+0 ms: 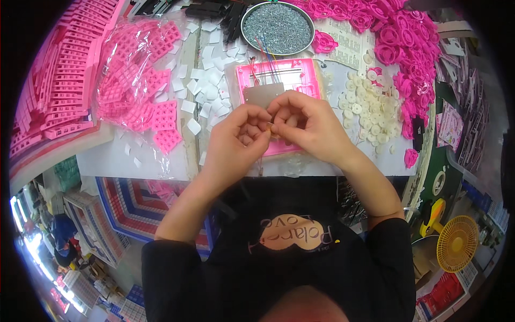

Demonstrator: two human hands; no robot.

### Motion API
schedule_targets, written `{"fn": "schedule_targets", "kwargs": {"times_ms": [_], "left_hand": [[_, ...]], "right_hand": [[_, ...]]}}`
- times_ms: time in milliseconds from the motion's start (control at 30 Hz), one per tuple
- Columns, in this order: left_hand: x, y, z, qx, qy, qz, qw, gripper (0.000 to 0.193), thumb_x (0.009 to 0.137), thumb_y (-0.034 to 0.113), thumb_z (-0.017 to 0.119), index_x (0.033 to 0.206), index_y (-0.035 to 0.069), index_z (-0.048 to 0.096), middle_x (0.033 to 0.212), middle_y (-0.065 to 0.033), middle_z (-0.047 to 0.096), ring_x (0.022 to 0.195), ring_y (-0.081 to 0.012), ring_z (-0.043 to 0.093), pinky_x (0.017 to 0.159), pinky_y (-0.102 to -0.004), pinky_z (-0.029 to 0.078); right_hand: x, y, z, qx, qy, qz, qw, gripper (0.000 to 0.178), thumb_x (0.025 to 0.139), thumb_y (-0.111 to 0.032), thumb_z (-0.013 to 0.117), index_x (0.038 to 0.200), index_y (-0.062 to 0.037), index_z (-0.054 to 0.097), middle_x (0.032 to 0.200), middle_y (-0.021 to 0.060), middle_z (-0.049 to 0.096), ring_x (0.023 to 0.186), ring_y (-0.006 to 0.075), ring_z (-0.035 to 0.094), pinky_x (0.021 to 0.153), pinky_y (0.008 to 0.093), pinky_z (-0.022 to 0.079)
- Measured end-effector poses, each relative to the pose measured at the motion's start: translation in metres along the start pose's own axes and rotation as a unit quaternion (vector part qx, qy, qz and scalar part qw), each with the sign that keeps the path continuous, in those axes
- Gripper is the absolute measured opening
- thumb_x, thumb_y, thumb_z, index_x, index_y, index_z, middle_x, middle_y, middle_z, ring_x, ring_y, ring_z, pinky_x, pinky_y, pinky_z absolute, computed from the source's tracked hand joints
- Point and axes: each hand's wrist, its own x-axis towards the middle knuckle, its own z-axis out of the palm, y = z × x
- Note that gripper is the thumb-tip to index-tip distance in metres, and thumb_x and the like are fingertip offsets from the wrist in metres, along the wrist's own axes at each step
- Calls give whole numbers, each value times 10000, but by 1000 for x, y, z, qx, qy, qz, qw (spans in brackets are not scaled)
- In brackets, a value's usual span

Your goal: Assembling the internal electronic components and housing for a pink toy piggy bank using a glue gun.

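Observation:
Over the near part of a pink plastic casing (316, 80), my left hand (236, 140) and my right hand (308, 122) meet, fingertips almost touching. Both are closed in a pinch. Whatever is between the fingers is too small to make out. Just beyond the fingertips a flat grey-brown plate (262, 95) lies across the casing. Thin wires (266, 53), red, blue and other colours, rise from the casing's far side toward a round metal dish. My hands and the plate cover much of the casing's inside.
The round dish (277, 28) is full of small screws. Left of the casing lie white square pieces (206, 80) and a clear bag of pink button pads (137, 80). To the right are cream discs (367, 107) and heaped pink round parts (397, 48). A yellow fan (457, 244) stands lower right.

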Motion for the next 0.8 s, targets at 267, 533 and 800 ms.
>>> {"fn": "schedule_targets", "kwargs": {"times_ms": [267, 533, 800], "left_hand": [[-1, 6, -4, -102, 65, 15, 993, 249, 917, -54, 609, 1160, -4, 601, 960, -21, 642, 659, 10, 517, 556, -158, 387], [-7, 0, -9, 44, -15, -39, 998, 100, 951, 19, 647, 1045, -15, 658, 811, 28, 639, 600, 17, 489, 520, -165, 347], [-4, -1, -6, 23, -35, -39, 998, 99, 961, 34, 663, 1045, -19, 663, 784, 37, 631, 610, 13, 477, 531, -169, 346]], "right_hand": [[-5, 7, 1, 99, 46, -16, 994, 206, 911, 0, 678, 1100, -3, 596, 835, 32, 666, 684, 48, 609, 616, 214, 482], [-6, 3, -1, 50, 12, 15, 999, 227, 924, 0, 674, 1138, -8, 599, 921, 52, 687, 785, 84, 668, 674, 221, 546], [-8, 5, 2, 40, 35, -14, 999, 170, 912, -26, 682, 1061, -20, 601, 796, 25, 653, 673, 67, 620, 607, 227, 480]]}}
